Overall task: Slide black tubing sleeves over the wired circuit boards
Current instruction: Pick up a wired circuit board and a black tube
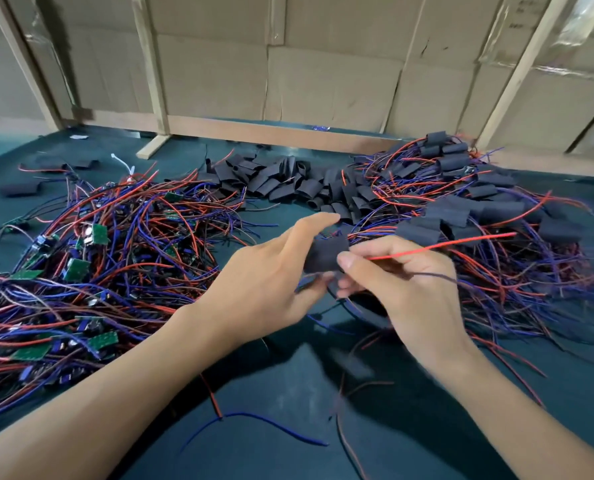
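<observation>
Both forearms bare, reaching in from bottom edge, meeting approx. at centre above the worktop [281,393]. Left hand [271,271] turned w/ back of hand up, wrist slightly bent, thumb stretched forward over top of a black tubing sleeve [325,254]; other fingers curled under it, partly blurred. Right hand [403,282] opposite, fingers curled, thumb and index pinching a red wire [441,247] just at the sleeve's right opening; a thin dark blue wire [434,276] passing across the same fingers. Cannot tell if a board is inside the sleeve, hidden.

Sleeve: matte black, soft-looking, flattened short tube. Red wire thin, glossy, nearly straight, pointing to the right and a bit up.

Left on worktop: big tangled heap of wired circuit boards [91,258], small green rectangular boards among red, blue and black wires. Back centre: pile of loose sleeves [288,181], short black tubes, some flat, some open round. Right: heap of sleeved boards [479,202], w/ wires sticking out. Worktop covered in dark teal, smooth mat. Near front edge one loose blue wire [254,422], curved. Behind: cardboard wall [323,64], brown, creased, w/ pale wood battens [153,71].
</observation>
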Tool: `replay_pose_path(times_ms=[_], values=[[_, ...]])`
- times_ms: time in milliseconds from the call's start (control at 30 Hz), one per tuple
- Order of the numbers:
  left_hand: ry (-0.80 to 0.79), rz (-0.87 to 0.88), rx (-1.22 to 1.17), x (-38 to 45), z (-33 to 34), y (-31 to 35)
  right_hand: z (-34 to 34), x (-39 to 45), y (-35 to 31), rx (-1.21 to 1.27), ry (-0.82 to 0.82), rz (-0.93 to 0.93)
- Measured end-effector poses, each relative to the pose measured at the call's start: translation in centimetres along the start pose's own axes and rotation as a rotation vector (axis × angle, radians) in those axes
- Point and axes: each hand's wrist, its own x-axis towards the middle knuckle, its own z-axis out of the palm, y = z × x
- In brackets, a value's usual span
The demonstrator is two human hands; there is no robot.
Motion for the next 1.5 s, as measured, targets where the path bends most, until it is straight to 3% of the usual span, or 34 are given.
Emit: replay_pose_path(times_ms=[200, 300, 467, 533, 667, 800, 900, 1200, 1367, 1500], values=[[0.013, -0.133, 0.159, 0.4, 0.0, -1.8, -5.6, 3.4, -0.2, 0.315, 0.569, 0.015], [-0.019, -0.198, 0.261, 0.6, -0.2, -3.0, -7.0, 3.7, 0.2, 0.464, 0.704, 0.057], [-0.170, -0.440, 0.675, 0.0, -0.8, -5.6, -8.0, 4.2, -0.4, 0.455, 0.885, -0.237], [-0.249, -0.464, 0.728, -0.1, -1.2, -6.2, -7.9, 3.8, -0.2, 0.214, 0.815, -0.368], [-0.382, -0.478, 0.745, 0.3, -1.8, -6.3, -5.4, 1.6, 1.4, -0.314, 0.391, -0.531], [-0.443, -0.463, 0.738, 0.2, -1.9, -6.4, -2.2, -0.2, 3.1, -0.594, 0.055, -0.626], [-0.375, -0.446, 0.701, 0.1, -1.8, -6.4, -1.4, -0.8, 3.9, -0.573, -0.081, -0.577], [-0.301, -0.278, 0.619, 0.5, -1.6, -7.2, -1.8, -0.4, 4.4, -0.527, -0.071, -0.416], [-0.219, -0.064, 0.677, -0.1, -1.1, -6.9, -1.6, -0.5, 4.3, -0.526, -0.083, -0.433], [-0.046, 0.150, 0.524, 0.2, -1.1, -5.8, -1.3, -0.5, 4.0, -0.489, -0.122, -0.360]])
